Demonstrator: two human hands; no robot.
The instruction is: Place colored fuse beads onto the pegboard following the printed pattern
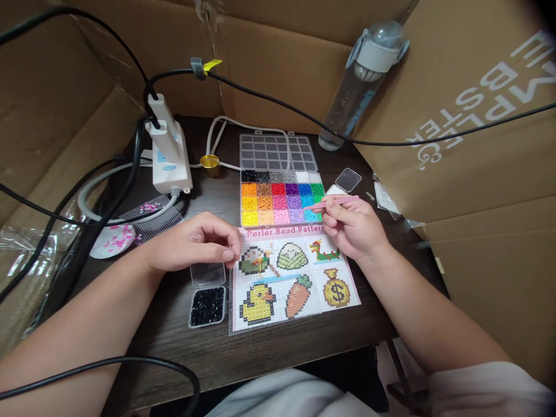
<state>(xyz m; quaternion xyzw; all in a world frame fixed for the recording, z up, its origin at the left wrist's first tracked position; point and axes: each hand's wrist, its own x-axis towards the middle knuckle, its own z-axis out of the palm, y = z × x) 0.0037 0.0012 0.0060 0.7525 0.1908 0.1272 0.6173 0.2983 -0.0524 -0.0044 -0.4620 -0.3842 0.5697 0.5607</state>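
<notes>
My right hand (354, 227) pinches pink tweezers (316, 205), their bent tip pointing left over the purple beads of the bead box (241, 200). I cannot make out whether a bead is in the tip. My left hand (202, 242) rests loosely curled at the left edge of the pattern sheet (278, 330), with no object showing in its fingers. Printed on that sheet are several pictures, among them a duck, a carrot and a money bag. A clear pegboard (230, 321) lies over or under it; some beads show near the upper-left picture. Below my left hand sits a small case of black beads (207, 306).
At left stand a white power strip (171, 168) and a pegboard with pink beads (158, 214) beside a white round dish (112, 242). A gold cup (210, 165) and a water bottle (360, 87) are behind. Black cables (269, 98) cross above; cardboard walls (278, 52) enclose the table.
</notes>
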